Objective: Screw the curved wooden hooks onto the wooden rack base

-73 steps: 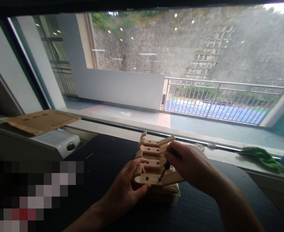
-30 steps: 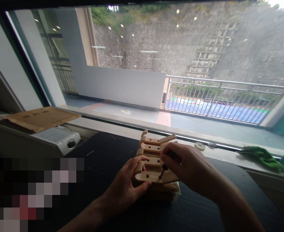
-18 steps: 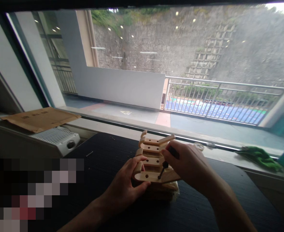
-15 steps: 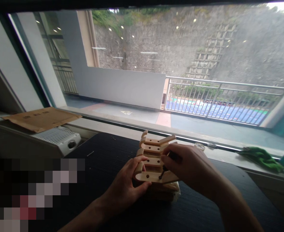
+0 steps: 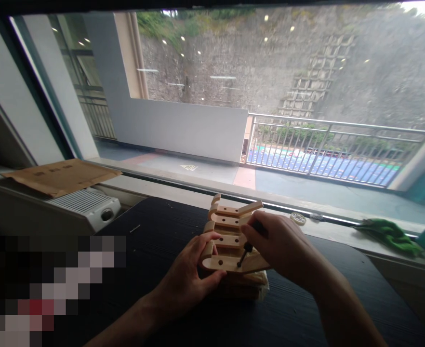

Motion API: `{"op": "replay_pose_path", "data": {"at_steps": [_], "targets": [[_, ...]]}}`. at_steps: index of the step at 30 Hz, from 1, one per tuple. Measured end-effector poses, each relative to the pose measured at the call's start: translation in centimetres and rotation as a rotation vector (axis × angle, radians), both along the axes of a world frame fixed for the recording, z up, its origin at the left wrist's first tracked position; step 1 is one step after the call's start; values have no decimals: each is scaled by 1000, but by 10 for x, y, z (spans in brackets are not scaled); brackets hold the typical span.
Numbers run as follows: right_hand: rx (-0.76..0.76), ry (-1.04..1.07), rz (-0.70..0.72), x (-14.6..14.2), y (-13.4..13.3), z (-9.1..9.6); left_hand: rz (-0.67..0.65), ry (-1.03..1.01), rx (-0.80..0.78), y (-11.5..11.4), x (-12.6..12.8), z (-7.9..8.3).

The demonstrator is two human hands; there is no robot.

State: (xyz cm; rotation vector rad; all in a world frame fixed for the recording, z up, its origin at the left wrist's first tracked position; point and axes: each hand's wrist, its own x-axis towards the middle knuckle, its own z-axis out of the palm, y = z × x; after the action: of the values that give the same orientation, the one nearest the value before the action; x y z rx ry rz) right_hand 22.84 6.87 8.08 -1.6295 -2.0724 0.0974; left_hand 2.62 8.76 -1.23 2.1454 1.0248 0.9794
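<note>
A pale wooden rack [image 5: 228, 221] with curved hooks and several dark screw holes sits in front of me on the black table. My left hand [image 5: 189, 274] is closed around its near left corner, thumb along the front strip and fingers over the curved end. In my right hand [image 5: 283, 241] is a dark screwdriver [image 5: 247, 248], its handle mostly hidden by the fingers. The shaft slants down to the right hole of the nearest strip. Under the rack lies a bundle in clear plastic [image 5: 256, 282].
Behind the black table [image 5: 154, 250] runs a window sill with a tape roll [image 5: 298, 218] and a green cloth [image 5: 388, 236]. At left, a brown envelope [image 5: 68, 176] lies on a white ribbed unit [image 5: 89, 205]. A small metal piece [image 5: 135, 228] rests on the table.
The right hand has turned slightly around the screwdriver, whose tip stays at the same hole. The left hand keeps its hold on the rack.
</note>
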Motion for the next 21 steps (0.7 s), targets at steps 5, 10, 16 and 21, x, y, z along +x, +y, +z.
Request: {"op": "replay_pose_path", "data": {"at_steps": [5, 10, 16, 21], "targets": [[30, -23, -75, 3, 3, -3, 2, 4, -16, 1, 1, -1], [78, -56, 0, 1, -2, 2, 2, 8, -15, 0, 0, 0], [78, -61, 148, -10, -10, 6, -3, 9, 32, 0, 0, 1], [117, -102, 60, -11, -4, 1, -2, 17, 21, 2, 1, 1]]}}
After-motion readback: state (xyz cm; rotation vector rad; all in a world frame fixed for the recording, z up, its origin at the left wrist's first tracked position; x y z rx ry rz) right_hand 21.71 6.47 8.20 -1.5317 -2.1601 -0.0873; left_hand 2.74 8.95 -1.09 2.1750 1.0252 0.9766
